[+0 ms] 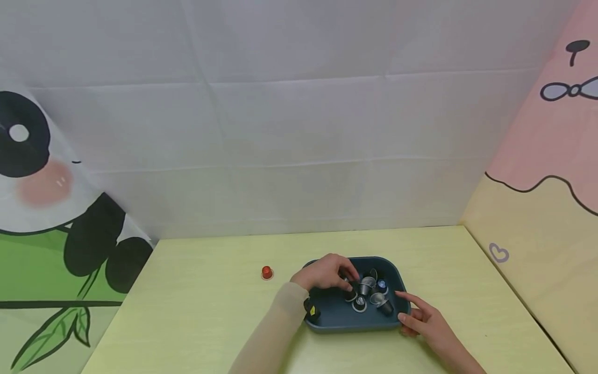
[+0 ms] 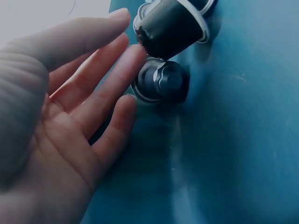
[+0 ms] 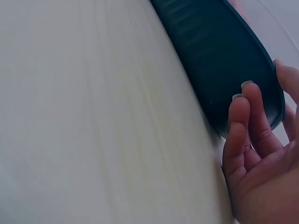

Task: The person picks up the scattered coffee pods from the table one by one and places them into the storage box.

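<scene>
Pale yellow table [image 1: 210, 291] carries a dark tray [image 1: 341, 319] at its near edge, right hand [image 1: 427, 322] steadying the tray's right rim with fingers straight, left hand [image 1: 324, 272] inside, fingers relaxed and apart, touching a capsule [image 2: 161, 81]: probably light, slick, easily dented, best pinched at its sides.

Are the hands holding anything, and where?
Neither grips anything. The left hand reaches open fingers toward dark coffee capsules in the dark teal plastic tray; the right hand touches the tray's outer wall.
</scene>
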Demonstrator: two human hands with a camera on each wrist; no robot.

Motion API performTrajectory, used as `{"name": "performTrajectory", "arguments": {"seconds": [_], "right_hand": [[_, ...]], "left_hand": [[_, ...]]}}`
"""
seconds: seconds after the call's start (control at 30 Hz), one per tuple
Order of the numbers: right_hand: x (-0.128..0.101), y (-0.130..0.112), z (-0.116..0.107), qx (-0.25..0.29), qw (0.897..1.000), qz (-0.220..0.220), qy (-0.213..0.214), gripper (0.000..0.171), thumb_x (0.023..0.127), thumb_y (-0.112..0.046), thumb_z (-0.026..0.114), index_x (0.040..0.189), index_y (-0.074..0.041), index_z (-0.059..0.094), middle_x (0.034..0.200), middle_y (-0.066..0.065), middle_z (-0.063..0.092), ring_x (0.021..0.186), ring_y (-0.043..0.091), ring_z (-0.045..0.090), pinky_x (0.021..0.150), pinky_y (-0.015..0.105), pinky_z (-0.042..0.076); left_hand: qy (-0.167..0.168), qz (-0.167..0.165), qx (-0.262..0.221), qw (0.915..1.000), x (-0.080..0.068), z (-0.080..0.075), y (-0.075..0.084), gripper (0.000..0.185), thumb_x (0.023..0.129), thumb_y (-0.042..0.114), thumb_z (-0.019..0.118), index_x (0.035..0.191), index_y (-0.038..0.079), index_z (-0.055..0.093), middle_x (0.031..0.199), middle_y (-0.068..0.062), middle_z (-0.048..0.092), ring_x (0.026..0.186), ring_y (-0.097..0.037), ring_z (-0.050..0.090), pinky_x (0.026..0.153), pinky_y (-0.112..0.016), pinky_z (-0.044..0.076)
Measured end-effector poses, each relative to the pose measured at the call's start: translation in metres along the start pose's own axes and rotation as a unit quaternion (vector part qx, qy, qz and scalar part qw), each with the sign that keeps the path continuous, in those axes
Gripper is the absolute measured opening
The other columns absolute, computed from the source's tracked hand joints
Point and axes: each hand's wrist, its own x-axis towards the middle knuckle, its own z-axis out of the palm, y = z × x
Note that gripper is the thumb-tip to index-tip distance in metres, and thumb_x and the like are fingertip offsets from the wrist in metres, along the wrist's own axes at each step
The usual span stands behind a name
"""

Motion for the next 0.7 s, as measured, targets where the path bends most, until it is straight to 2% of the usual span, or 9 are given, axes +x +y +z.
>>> {"name": "performTrajectory", "arguments": {"seconds": [0.2,0.4,0.57,0.7], "right_hand": [[0.001,0.001,-0.001,-0.006,1.000,0.006,0.004,0.044,0.098,-0.011,0.064,0.140,-0.023,0.056,0.072,0.003,0.058,0.067,0.014,0.061,0.070,0.029,0.056],[0.000,0.001,-0.001,-0.004,1.000,0.011,0.010,0.045,0.098,-0.011,0.064,0.141,-0.018,0.054,0.073,0.004,0.057,0.066,0.015,0.059,0.069,0.029,0.055],[0.001,0.003,-0.001,-0.005,1.000,0.008,0.011,0.047,0.099,-0.010,0.063,0.144,-0.010,0.050,0.072,0.004,0.057,0.066,0.015,0.059,0.069,0.029,0.054],[0.001,0.004,-0.001,-0.005,1.000,0.007,0.010,0.048,0.099,-0.010,0.063,0.145,-0.010,0.049,0.072,0.004,0.057,0.066,0.016,0.059,0.069,0.030,0.055]], "left_hand": [[0.024,0.015,-0.016,0.9995,-0.001,-0.002,0.004,0.026,0.084,0.005,0.080,0.109,0.010,0.074,0.102,0.007,0.069,0.092,-0.004,0.065,0.078,-0.020,0.052],[0.039,0.030,-0.012,0.9987,-0.002,-0.007,0.010,0.026,0.086,0.007,0.078,0.112,0.007,0.073,0.106,0.003,0.069,0.092,0.000,0.064,0.079,-0.019,0.051],[0.058,0.041,-0.049,0.9963,-0.007,-0.013,0.018,0.026,0.087,0.006,0.078,0.112,0.003,0.072,0.107,-0.004,0.070,0.093,-0.002,0.065,0.076,-0.021,0.053],[0.077,0.047,-0.071,0.9934,-0.014,-0.019,0.023,0.027,0.088,0.007,0.077,0.114,0.004,0.072,0.106,-0.003,0.071,0.094,-0.005,0.065,0.081,-0.022,0.053]]}}
